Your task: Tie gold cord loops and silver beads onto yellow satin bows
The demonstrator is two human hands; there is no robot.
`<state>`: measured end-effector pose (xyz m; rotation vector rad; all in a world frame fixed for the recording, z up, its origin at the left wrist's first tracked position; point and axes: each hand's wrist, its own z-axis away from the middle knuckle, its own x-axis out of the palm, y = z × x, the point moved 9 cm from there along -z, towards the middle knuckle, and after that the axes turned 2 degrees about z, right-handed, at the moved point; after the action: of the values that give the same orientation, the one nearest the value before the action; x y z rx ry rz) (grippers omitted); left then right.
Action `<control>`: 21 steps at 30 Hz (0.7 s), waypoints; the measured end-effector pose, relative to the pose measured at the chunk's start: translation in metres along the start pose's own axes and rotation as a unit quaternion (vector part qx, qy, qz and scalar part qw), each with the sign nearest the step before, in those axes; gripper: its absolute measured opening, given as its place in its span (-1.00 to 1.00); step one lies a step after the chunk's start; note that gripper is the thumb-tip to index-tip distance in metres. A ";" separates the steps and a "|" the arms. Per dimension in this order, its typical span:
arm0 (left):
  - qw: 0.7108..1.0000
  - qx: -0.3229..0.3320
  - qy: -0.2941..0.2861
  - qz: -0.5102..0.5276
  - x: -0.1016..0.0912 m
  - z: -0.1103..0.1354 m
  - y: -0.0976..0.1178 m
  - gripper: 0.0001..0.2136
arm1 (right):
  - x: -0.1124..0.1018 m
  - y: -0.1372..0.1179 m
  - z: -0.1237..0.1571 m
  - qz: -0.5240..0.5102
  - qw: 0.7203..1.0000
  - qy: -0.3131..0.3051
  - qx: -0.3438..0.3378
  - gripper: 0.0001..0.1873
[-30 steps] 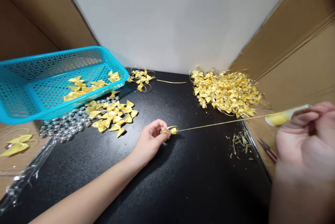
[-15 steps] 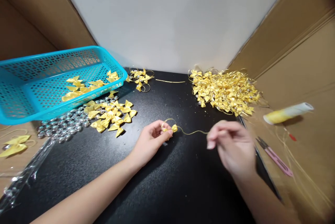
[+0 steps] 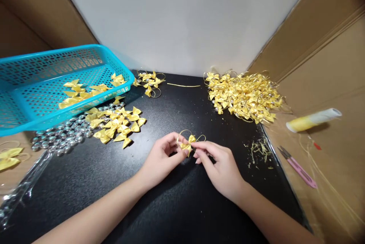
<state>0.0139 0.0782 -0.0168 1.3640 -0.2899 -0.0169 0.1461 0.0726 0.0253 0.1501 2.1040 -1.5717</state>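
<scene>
Between my two hands, over the black tabletop (image 3: 171, 206), is a yellow ribbon bow (image 3: 188, 146) with thin gold cord looping out on both sides. My left hand (image 3: 168, 156) pinches the bow's left side between thumb and fingers. My right hand (image 3: 218, 164) reaches in from the other side, its index fingertip at the bow's middle and its thumb drawn close beneath. The right fingers look closed on the cord, though the exact grip is partly hidden. A cord loop (image 3: 184, 133) rises behind my left fingertips.
At left, a blue basket (image 3: 65, 112) holds yellow bows; silver beads (image 3: 65, 135) and loose bows (image 3: 116, 124) lie before it. Finished-looking corded bows (image 3: 245, 97) are heaped at right. Beyond the right edge are pink snips (image 3: 299, 169) and a thread tube (image 3: 313, 119). Cord scraps (image 3: 261, 150) lie nearby.
My right hand has moved left, from holding the cord stretched out to the bow itself. The cord now curls in a loop at the bow's right. My left hand keeps its pinch.
</scene>
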 end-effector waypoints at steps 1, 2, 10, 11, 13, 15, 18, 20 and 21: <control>1.000 0.002 0.000 -0.006 0.000 0.001 0.000 -0.84 | 0.002 0.002 0.001 -0.008 1.000 -0.003 0.008 -0.79; 1.000 0.004 0.001 -0.012 0.000 0.001 0.000 -0.85 | 0.003 0.003 0.001 -0.016 1.000 -0.004 0.015 -0.81; 0.998 0.035 0.000 -0.046 0.002 0.006 0.008 -0.90 | -0.001 -0.003 0.001 0.021 1.000 0.001 -0.020 -0.81; 0.998 0.038 0.001 -0.045 0.001 0.006 0.009 -0.90 | -0.002 -0.006 0.000 0.029 0.999 -0.001 -0.035 -0.78; 0.998 0.043 0.005 -0.046 0.001 0.006 0.011 -0.90 | -0.002 -0.010 0.000 0.041 0.997 -0.005 -0.062 -0.75; 0.997 0.046 0.007 -0.057 0.000 0.006 0.012 -0.91 | -0.002 -0.013 0.000 0.049 0.995 -0.005 -0.082 -0.73; 0.994 0.064 0.015 -0.093 -0.002 0.008 0.014 -0.91 | -0.001 -0.015 0.001 0.053 0.994 -0.004 -0.097 -0.72; 0.989 0.079 0.024 -0.121 -0.004 0.008 0.016 -0.92 | 0.000 -0.014 0.001 0.051 0.994 -0.002 -0.097 -0.72; 0.987 0.084 0.027 -0.132 -0.004 0.009 0.016 -0.93 | 0.000 -0.013 0.002 0.048 0.994 -0.001 -0.096 -0.71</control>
<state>0.0057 0.0738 -0.0006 1.5606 -0.0633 -0.1797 0.1413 0.0667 0.0365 0.1785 2.1987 -1.3055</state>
